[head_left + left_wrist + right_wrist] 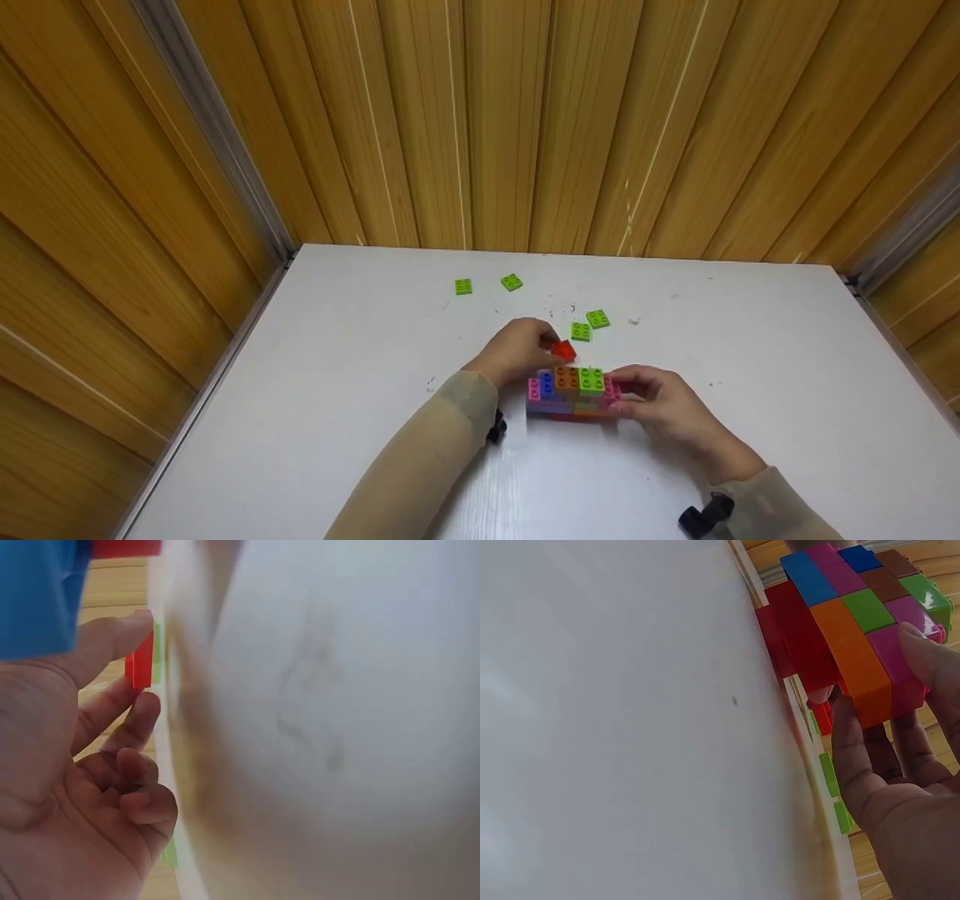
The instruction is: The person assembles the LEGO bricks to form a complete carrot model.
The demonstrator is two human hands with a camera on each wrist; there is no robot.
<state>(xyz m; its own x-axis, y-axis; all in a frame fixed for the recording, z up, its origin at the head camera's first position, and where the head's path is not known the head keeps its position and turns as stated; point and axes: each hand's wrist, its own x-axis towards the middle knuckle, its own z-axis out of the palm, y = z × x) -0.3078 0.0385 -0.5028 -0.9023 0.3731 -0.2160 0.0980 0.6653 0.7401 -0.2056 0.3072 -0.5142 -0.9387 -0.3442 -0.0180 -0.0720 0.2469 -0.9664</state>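
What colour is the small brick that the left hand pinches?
Red brick; the head view shows it best.

Four loose green bricks lie on the white tabletop [315, 420]: two near its far edge [463, 286] [511, 282], two [598, 319] [580, 331] toward the middle.

Wood-panelled room [480, 112], white table [315, 420]
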